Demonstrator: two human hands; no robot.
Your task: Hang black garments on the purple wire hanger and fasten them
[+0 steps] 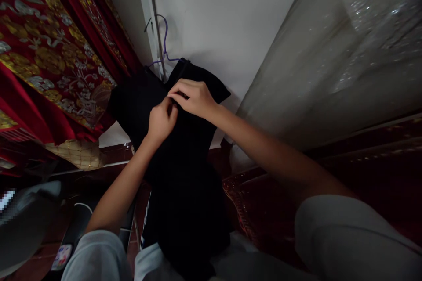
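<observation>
A black short-sleeved shirt (187, 153) hangs from a thin purple hanger (165, 48), its dark folds hard to make out. Just below the collar, my left hand (161, 119) is closed with bent fingertips on the cloth of the shirt front. My right hand (194, 97) comes in from the right, thumb and forefinger pinched together at the same spot. The fingertips of both hands nearly meet. Whether a button lies between them is too dark and small to tell.
A red curtain with gold and silver patterns (59, 44) hangs at the left. Clear plastic sheeting (313, 61) covers something large at the right, above dark red glossy furniture or cloth (280, 210). A colourful phone-like item (61, 257) lies lower left, near a grey-clothed person (29, 228).
</observation>
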